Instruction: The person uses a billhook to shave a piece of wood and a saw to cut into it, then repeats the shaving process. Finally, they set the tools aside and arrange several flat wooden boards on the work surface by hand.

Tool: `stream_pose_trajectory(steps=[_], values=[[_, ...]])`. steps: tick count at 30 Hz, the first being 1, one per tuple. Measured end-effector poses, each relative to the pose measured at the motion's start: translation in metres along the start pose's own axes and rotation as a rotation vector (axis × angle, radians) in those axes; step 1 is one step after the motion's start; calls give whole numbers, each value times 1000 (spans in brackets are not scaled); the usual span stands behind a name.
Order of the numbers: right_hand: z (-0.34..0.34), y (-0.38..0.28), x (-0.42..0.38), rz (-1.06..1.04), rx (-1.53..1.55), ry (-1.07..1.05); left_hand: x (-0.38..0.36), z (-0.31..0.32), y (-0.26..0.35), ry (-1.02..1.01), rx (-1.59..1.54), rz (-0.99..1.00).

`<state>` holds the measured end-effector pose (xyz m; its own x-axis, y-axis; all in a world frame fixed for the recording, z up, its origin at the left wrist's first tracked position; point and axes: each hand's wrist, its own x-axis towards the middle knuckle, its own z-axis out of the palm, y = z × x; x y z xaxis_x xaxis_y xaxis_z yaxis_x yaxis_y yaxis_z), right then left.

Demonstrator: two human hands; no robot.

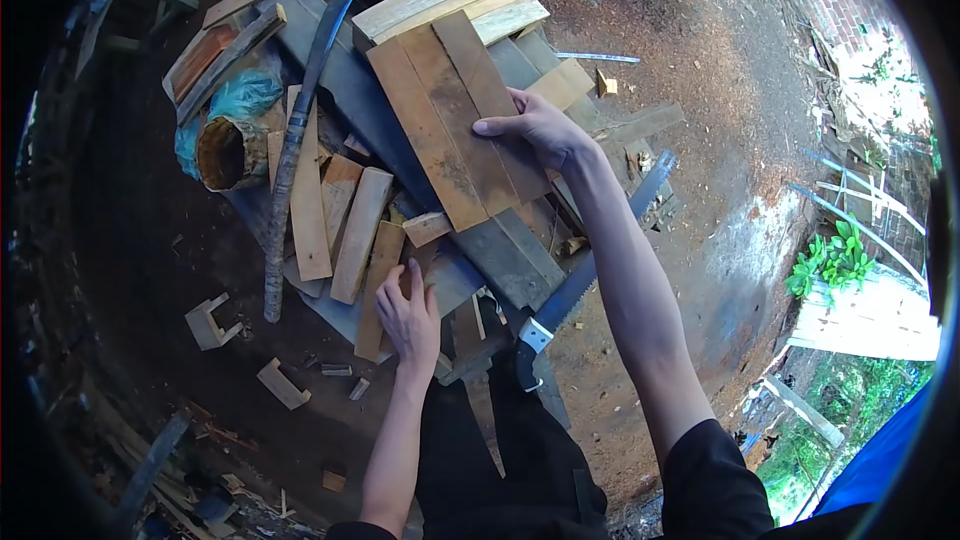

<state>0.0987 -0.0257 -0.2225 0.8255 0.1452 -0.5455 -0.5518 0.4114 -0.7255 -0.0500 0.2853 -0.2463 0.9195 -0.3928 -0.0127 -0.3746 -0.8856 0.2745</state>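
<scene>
My right hand (pixel 545 130) grips a brown wooden panel (pixel 455 120) by its right edge, thumb on top and fingers underneath. The panel shows two long seams and dark stains. It overlaps a pale stack of curved wooden pieces (pixel 460 2) behind it. Lower down, my left hand (pixel 408 320) is open with fingers apart, over the near end of a loose wooden strip (pixel 378 290). A small wood block (pixel 427 229) lies just beyond its fingertips. Dark planks (pixel 510 260) lie beneath the panel.
A long curved blade with a wrapped handle (pixel 290 155) lies on the left of the pile. A handsaw (pixel 570 290) rests by my legs, teeth facing right. At left are a hollow round container (pixel 222 153) and blue plastic (pixel 245 92). Wood scraps (pixel 283 384) litter the dirt floor.
</scene>
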Motion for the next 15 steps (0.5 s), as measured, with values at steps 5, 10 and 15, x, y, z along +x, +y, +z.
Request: stream_pose_trajectory(steps=[5, 10, 15], values=[[4, 1, 0, 15, 6, 8, 3, 4, 15, 0, 29, -164], [0, 5, -1, 25, 77, 16, 16, -3, 17, -48, -69, -345], [1, 5, 0, -4, 89, -5, 1, -42, 4, -284, -461, -421]])
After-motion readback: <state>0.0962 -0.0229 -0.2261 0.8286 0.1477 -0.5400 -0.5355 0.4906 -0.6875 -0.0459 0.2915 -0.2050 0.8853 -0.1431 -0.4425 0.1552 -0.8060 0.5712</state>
